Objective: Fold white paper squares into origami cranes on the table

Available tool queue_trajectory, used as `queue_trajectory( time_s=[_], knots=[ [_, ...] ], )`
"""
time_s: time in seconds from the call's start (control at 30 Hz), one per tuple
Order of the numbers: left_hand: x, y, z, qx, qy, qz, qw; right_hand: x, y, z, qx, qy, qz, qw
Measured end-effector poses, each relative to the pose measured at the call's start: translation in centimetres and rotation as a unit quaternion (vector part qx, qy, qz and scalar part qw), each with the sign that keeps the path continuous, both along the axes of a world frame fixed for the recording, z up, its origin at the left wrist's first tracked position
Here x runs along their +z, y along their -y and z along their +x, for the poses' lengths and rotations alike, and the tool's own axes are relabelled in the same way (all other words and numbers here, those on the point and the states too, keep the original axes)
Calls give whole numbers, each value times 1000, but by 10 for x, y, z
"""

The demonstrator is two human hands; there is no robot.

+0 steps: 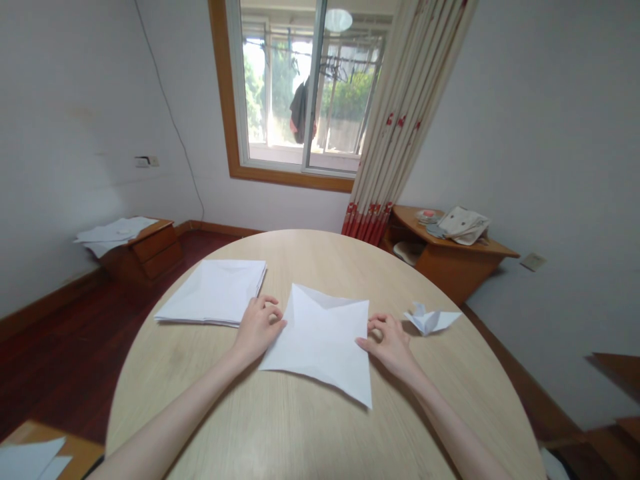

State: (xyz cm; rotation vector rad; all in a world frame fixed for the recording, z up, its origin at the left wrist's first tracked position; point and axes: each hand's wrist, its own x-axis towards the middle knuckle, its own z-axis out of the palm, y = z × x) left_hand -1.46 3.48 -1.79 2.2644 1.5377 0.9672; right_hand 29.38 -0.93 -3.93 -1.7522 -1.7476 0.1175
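Note:
A square sheet of white paper (325, 340) lies before me, its corners lifting slightly and faint creases crossing it. At its left edge is my left hand (260, 330), thumb and curled fingers closed on the border. My right hand (393, 343) pinches the opposite edge, with the thumb on top of the paper. Just beyond my left hand rests a stack of white paper sheets (215, 293), partly covered by that hand's fingers. To the right of my right hand sits a folded paper bird (429, 320) with its wings spread.
Everything rests on a round wooden table (300, 433). Behind it stand a low cabinet (155, 252) with papers on top and a corner shelf (450, 267) bearing a cloth bag (465, 225). More papers (33, 459) lie at the lower left. A curtain (395, 127) hangs beside the window.

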Motion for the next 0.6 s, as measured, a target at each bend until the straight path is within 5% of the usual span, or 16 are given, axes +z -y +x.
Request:
queue_trajectory(
  time_s=[0.6],
  knots=[
    [16,6,-8,35,-98,-16,994,11,-2,0,29,24,-49,998]
  ],
)
